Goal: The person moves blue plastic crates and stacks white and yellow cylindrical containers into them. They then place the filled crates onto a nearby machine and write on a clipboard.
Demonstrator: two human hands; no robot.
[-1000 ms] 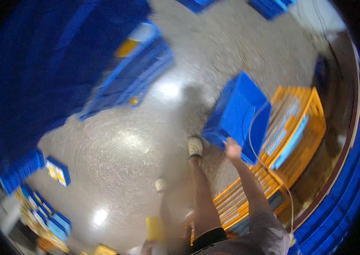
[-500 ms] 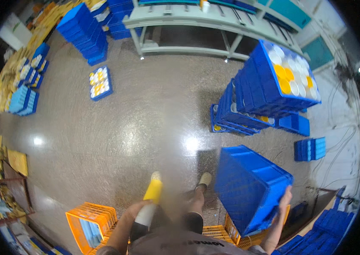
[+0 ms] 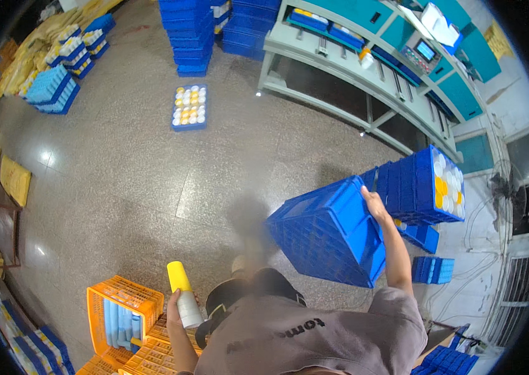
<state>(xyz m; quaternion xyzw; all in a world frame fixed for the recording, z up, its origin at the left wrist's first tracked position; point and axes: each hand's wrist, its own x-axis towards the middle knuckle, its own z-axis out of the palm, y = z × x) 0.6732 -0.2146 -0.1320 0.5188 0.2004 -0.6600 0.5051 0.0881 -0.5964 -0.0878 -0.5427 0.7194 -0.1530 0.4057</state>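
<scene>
Two items are held, one per side. Left hand: fingers wrapped around a tapered cylinder, yellow at the far end and greyish white at the near end, positioned beside an orange lattice-walled plastic basket containing light-blue cylindrical pieces. Right hand: grasping the upper rim of a large blue rectangular plastic crate, which is tilted, to the right. Whether this crate touches the speckled grey floor cannot be determined. Near it stands a stack of blue plastic crates, its top filled with white and yellow round-ended pieces.
</scene>
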